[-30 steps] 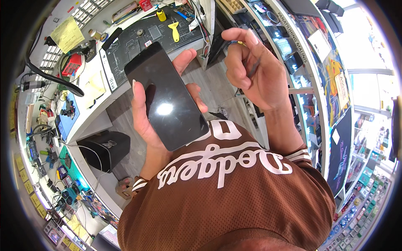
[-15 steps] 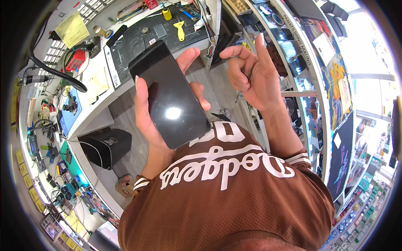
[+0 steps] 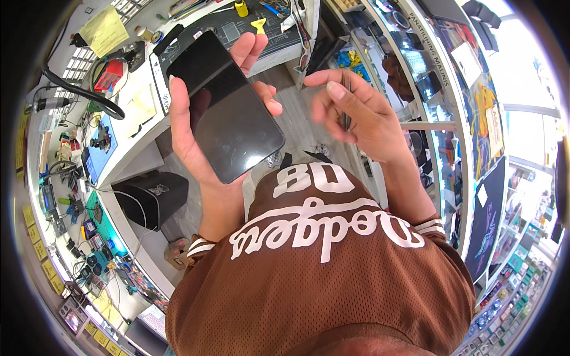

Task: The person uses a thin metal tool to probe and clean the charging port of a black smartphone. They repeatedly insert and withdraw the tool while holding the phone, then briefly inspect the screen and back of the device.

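Note:
A large smartphone [image 3: 234,110] with a dark, glossy screen lies face up in my left hand [image 3: 193,148]. My thumb runs along its left edge, and the fingers come round from beneath to the right edge. Light reflects near the phone's lower end. To the right and apart from the phone, my right hand [image 3: 374,121] is raised with the fingers bent. Between its thumb and fingers it holds slim dark tweezers [image 3: 347,120], partly covered by the fingers. The fingertips of that hand are slightly blurred.
Ahead is a workbench with a dark printed mat [image 3: 276,44], a yellow scraper [image 3: 259,25] and a yellow bottle [image 3: 240,8]. A black flexible arm [image 3: 89,99] curves over the left bench. Below stands a black bin [image 3: 142,202]. Glass shelving [image 3: 420,126] flanks my right arm.
The phone and my left hand have shifted up and left. My right hand has turned, its raised thumb has folded down toward the fingers, and the tweezers now show clearly.

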Demonstrator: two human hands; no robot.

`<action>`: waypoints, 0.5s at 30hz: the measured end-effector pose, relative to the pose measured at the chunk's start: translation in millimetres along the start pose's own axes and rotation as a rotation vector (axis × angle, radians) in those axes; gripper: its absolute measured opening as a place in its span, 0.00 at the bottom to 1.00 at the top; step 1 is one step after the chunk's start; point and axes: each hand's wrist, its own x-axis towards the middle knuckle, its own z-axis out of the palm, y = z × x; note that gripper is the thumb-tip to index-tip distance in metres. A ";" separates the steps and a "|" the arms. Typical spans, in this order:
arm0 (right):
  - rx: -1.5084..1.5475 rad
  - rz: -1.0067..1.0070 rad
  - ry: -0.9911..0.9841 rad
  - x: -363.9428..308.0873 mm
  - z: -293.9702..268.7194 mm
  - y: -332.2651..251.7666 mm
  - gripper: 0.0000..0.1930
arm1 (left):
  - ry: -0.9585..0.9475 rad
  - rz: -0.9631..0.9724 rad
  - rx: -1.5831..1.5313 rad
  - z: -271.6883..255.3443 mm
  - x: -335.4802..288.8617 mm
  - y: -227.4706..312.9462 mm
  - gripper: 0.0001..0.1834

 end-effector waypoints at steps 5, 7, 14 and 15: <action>-0.279 -0.111 0.037 4.1 -12.6 18.6 0.20 | 0.117 -0.035 -0.084 1.0 -2.7 -0.5 0.44; -0.355 -0.268 0.042 5.4 -13.1 27.8 0.21 | 0.206 -0.047 -0.107 3.6 -0.4 -0.1 0.41; -0.325 -0.253 0.098 -6.6 4.7 1.6 0.13 | 0.096 -0.076 -0.104 -9.5 12.4 13.7 0.41; -0.326 -0.289 0.108 -6.0 7.7 0.6 0.12 | 0.095 -0.068 -0.100 -9.0 14.4 15.2 0.41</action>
